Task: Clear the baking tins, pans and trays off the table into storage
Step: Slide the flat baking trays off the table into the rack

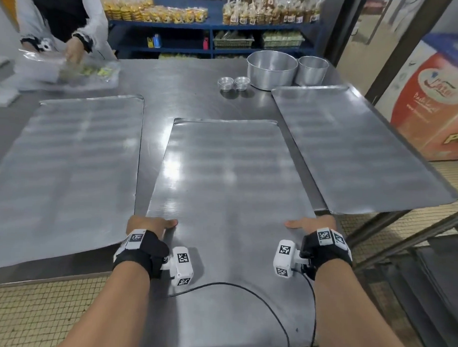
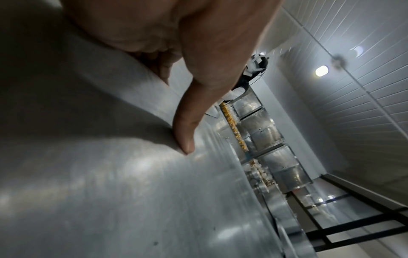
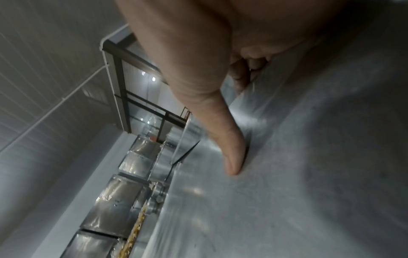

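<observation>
The steel table [image 1: 157, 103] stretches away from both hands, and nearly all of it is taken up by three flat baking trays laid side by side, so each can be drawn off its near edge singly. The middle tray [image 1: 222, 173] lies between the hands and juts over the table edge toward the person, probably pulled out to give the fingers room beneath. The left hand [image 1: 153, 224] grips its left edge, thumb flat on top and fingers curled under; the right hand [image 1: 308, 224] does the same on the right edge. The wrist views show each thumb pressed on the sheet with fingers tucked below the rim. This two-sided hold suits a wide, thin sheet that would flex or tip if held from one side.

Beyond the left hand lies the left tray [image 1: 67, 167]; beyond the right hand, the right tray [image 1: 353, 151] overhangs the table's side. Farther ahead of the right hand stand a large round pan [image 1: 271, 69] and a smaller pan [image 1: 312, 71], touching, with two small tins [image 1: 233, 83] just beside them. All await storage.
</observation>
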### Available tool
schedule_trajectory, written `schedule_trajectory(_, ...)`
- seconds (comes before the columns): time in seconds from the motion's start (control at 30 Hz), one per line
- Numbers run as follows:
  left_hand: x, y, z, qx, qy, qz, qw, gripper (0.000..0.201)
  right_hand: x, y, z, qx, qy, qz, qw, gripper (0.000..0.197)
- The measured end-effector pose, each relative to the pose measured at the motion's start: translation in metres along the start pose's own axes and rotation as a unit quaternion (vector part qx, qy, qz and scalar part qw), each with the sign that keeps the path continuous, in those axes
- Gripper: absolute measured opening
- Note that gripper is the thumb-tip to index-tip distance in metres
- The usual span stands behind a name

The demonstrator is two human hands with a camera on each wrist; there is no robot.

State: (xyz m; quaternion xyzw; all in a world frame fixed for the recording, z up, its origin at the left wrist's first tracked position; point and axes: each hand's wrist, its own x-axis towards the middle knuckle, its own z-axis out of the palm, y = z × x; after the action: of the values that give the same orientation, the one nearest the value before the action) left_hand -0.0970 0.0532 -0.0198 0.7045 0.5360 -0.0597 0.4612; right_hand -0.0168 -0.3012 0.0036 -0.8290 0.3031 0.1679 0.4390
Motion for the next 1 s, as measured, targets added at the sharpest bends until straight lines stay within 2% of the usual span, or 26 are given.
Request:
schedule_trajectory(0.13, 0.012, 0.009, -0.022, -0.011, -0.008, 0.004, 1.000, 0.074, -0.028, -0.006, 0.009, 0.018, 0.043, 0.025, 0.999, 0.074)
schedule_trajectory(0.27, 0.027, 0.020, -0.037, -0.028, -0.035, 0.036, 0.998, 0.076, -0.055, -0.003, 0.015, 0.082, 0.081, 0.059, 0.992, 0.081)
schedule_trajectory(0.33, 0.043, 0.024, -0.040, -0.040, -0.052, 0.044, 0.997, 0.079, -0.069, 0.001, 0.016, 0.100, 0.098, 0.065, 0.988, 0.073)
schedule_trajectory(0.4, 0.061, 0.032, -0.038, -0.042, -0.062, 0.082, 0.994, 0.077, -0.087, 0.005, 0.014, 0.126, 0.123, 0.068, 0.982, 0.057)
schedule_trajectory(0.5, 0.014, 0.057, -0.056, 0.010, -0.088, 0.135, 0.987, 0.065, -0.115, 0.012, 0.007, 0.170, 0.157, 0.069, 0.970, 0.041)
schedule_trajectory(0.63, -0.008, 0.074, -0.052, 0.034, -0.119, 0.189, 0.974, 0.050, -0.146, 0.028, -0.009, 0.198, 0.211, 0.077, 0.954, 0.051)
schedule_trajectory(0.73, -0.031, 0.082, -0.043, 0.054, -0.148, 0.223, 0.962, 0.052, -0.172, 0.045, -0.023, 0.219, 0.249, 0.095, 0.939, 0.050)
schedule_trajectory(0.8, -0.046, 0.086, -0.036, 0.069, -0.170, 0.241, 0.953, 0.061, -0.190, 0.056, -0.033, 0.230, 0.274, 0.104, 0.928, 0.047)
schedule_trajectory(0.9, -0.071, 0.088, -0.022, 0.071, -0.219, 0.263, 0.937, 0.050, -0.219, 0.077, -0.048, 0.263, 0.300, 0.115, 0.910, 0.043)
schedule_trajectory(1.0, -0.097, 0.088, -0.003, 0.064, -0.273, 0.275, 0.920, 0.053, -0.244, 0.103, -0.064, 0.283, 0.347, 0.120, 0.886, 0.041)
